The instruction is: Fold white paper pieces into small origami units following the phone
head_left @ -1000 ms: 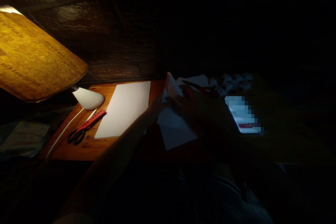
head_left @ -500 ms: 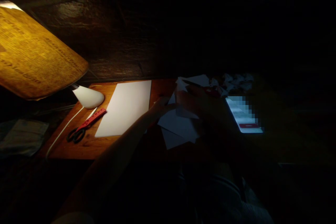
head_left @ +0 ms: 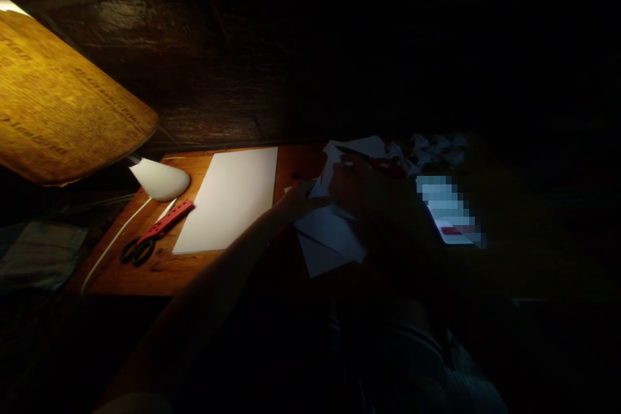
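Dim light hides much of both hands. My left hand (head_left: 295, 195) is closed on the left edge of a white sheet of paper (head_left: 324, 180), held above the table. Across from it, my right hand (head_left: 348, 182) is closed on the same sheet from the right, its fingers mostly in shadow. Several loose paper pieces (head_left: 330, 242) lie overlapped under my hands. Behind my right hand another white piece of paper (head_left: 366, 144) shows, with a dark thin pointed object (head_left: 347, 152) in front of it that I cannot make out.
A lamp with a printed yellow shade (head_left: 72, 97) and white base (head_left: 162, 180) stands at left. Scissors with black handles and a red cover (head_left: 162, 226) lie beside a white paper stack (head_left: 230, 200). A lit phone (head_left: 446, 210) and crumpled papers (head_left: 431, 150) are at right.
My right hand has moved slightly left and down along the sheet, and the sheet has changed its angle. My left hand stays nearly in place. The view has shifted slightly.
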Demonstrator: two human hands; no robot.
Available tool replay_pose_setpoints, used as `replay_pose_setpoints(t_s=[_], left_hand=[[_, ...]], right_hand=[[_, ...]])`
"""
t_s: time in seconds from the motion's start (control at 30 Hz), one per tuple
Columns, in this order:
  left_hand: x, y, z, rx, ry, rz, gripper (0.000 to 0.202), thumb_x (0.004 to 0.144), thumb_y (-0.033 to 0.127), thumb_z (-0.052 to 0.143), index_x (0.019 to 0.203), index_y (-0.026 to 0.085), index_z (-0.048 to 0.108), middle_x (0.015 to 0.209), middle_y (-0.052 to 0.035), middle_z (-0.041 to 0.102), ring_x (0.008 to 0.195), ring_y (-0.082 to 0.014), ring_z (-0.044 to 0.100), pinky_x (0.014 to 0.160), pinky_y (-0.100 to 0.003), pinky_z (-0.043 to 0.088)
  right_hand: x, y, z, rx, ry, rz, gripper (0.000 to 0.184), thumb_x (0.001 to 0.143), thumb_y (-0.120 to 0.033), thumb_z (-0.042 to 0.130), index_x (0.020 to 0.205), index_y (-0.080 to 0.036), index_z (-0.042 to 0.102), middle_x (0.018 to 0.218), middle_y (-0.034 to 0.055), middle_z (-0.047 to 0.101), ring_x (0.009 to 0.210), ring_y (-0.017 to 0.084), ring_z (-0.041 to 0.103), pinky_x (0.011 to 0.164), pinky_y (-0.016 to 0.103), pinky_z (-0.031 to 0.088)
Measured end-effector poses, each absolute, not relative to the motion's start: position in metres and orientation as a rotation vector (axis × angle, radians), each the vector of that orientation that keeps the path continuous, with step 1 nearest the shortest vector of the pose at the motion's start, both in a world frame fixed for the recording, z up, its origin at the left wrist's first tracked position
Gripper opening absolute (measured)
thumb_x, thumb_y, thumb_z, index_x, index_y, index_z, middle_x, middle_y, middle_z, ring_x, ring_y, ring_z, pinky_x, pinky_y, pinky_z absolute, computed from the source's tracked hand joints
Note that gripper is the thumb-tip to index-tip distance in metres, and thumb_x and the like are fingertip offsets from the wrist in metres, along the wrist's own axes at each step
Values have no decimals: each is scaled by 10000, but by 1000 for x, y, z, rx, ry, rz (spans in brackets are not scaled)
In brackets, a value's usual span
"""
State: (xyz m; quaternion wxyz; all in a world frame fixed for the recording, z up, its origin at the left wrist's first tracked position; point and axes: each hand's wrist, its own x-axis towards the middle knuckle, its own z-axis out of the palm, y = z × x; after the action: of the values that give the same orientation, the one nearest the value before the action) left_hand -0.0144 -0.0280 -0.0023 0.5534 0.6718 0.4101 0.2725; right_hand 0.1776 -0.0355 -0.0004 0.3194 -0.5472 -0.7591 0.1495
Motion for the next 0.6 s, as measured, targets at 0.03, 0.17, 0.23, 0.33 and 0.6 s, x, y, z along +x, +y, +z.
replay_pose_setpoints(t_s=[0.03,0.17,0.23,0.33,0.6], left_hand=[[-15,-28,-3,1591,981,636,253,740,373,836,774,172,687,677,-16,661,583,-135,558,520,-241,409],[-16,-26,-4,1623,985,632,311,721,424,840,692,180,649,631,4,621,553,-114,529,490,-223,373],[-15,-25,-3,1623,941,600,346,708,446,849,655,180,635,625,3,626,541,-108,527,485,-220,377],[-14,-26,-1,1607,918,537,386,700,490,864,642,175,649,612,-2,639,537,-109,540,491,-220,397],[-15,-29,1,1535,955,565,437,841,532,776,659,157,648,589,-17,610,476,-109,541,448,-230,357]], right_hand=[[179,-33,-3,-1427,-1944,472,181,911,-193,521,782,-258,630,794,65,649,1039,281,647,997,511,512],[180,-30,-6,-1368,-1649,823,273,1012,-418,439,1095,-256,642,863,32,690,818,207,666,728,362,571],[178,-35,1,-1355,-1544,864,346,1022,-507,426,1116,-248,637,868,32,695,766,189,660,644,310,543],[177,-50,22,-1406,-1493,911,369,941,-574,591,818,-230,636,690,26,625,677,191,612,545,278,467],[175,-67,51,-1410,-1478,835,134,883,-310,568,775,-239,603,660,25,587,736,225,646,622,331,530]])
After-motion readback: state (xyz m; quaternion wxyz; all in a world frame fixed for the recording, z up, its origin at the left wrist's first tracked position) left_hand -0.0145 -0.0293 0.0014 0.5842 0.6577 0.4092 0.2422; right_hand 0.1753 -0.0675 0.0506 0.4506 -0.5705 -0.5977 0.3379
